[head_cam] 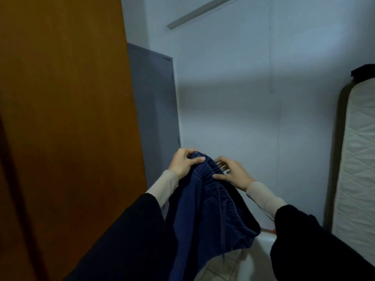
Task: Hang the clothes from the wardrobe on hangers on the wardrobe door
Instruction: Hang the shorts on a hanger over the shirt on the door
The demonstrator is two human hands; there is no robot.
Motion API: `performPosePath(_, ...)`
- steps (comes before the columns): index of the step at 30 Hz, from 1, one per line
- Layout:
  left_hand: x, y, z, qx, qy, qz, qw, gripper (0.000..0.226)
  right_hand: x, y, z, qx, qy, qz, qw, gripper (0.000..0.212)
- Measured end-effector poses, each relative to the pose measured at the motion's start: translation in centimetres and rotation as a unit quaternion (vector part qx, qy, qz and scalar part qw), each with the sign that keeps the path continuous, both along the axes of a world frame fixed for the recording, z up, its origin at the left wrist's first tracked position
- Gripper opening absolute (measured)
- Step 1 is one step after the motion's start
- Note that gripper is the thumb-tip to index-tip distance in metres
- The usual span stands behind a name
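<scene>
One pair of navy drawstring trousers [211,205] hangs in mid-air before the person, held up by its elastic waistband, legs falling toward the tiled floor [221,266]. Two hands hold it: the left hand [183,162] has its grip clenched on the waistband's left end, while the right hand [233,172] pinches the gathered band with thumb and spread fingers. One brown wardrobe door [67,118] stands at left, one grey metal cabinet [154,102] behind it, and one quilted mattress [357,159] leans at right.
</scene>
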State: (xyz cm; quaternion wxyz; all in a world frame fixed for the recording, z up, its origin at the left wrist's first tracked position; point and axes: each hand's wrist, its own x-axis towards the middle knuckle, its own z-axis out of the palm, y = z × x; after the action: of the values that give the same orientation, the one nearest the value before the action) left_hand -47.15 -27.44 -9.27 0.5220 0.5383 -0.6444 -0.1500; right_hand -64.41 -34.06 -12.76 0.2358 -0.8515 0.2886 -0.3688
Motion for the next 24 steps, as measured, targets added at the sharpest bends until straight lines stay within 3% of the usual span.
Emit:
performPosePath(9, 2.0, 1.3, -1.5, -0.014, 0.04, 0.017, 0.999, 0.018, 3.1, 0.2, -0.9, -0.003, 0.023, 0.03, 0.999, 0.019)
performPosePath(16, 3.3, 1.4, -4.6, 0.04, -0.001, -0.017, 0.999, 0.022, 2.9, -0.6, -1.7, 0.018, 0.033, 0.004, 0.999, 0.017)
performPosePath(21, 2.8, 0.9, -6.6, 0.012, 0.071, 0.0, 0.997, 0.017, 2.2, -1.2, -2.4, 0.029, 0.048, -0.015, 0.998, 0.018)
performPosePath(24, 2.1, 0.1, -7.2, 0.002, 0.095, 0.007, 0.995, 0.016, 1.6, -1.3, -3.2, 0.013, 0.065, -0.023, 0.998, 0.008)
